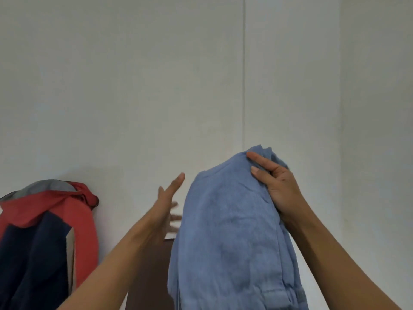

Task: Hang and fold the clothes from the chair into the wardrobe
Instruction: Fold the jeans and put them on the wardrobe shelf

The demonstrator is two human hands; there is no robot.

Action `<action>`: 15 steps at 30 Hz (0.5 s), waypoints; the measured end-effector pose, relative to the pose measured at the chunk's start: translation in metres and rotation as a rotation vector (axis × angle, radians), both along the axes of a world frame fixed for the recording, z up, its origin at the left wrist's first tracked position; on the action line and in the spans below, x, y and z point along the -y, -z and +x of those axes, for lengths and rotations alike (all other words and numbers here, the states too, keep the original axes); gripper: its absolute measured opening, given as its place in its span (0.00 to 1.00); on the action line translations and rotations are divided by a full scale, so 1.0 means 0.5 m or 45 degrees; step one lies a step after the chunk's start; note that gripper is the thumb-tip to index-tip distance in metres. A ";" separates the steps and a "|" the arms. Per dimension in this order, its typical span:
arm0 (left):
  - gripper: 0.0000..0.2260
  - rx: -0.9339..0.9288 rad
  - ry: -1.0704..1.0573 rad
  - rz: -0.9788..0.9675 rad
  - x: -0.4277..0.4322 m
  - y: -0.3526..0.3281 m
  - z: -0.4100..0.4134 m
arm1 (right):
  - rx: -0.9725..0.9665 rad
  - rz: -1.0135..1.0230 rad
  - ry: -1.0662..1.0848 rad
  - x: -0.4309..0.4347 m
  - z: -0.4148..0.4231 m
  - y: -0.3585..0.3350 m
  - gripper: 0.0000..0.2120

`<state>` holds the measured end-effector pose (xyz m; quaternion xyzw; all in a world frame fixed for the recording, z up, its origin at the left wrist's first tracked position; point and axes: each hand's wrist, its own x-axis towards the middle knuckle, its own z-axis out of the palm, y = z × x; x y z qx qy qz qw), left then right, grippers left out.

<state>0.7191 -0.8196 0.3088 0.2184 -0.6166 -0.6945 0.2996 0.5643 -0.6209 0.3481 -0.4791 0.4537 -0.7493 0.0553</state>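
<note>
A light blue garment (230, 231) hangs in the air at centre right, folded over at its top. My right hand (274, 184) grips that top fold, thumb in front, and holds it up. My left hand (166, 209) reaches in from the lower left with fingers spread, just left of the blue cloth, and holds nothing. Some of its fingers look blurred beside the fabric's edge.
A red, navy and grey jacket (44, 231) hangs at the lower left. White wall or panel (134, 86) fills the background, with a thin vertical seam (244, 74). A dark brown surface (154, 271) shows below, between my arms.
</note>
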 end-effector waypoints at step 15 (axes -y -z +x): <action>0.51 -0.154 0.127 0.055 -0.025 0.030 -0.005 | 0.236 -0.003 -0.140 0.018 -0.047 -0.003 0.13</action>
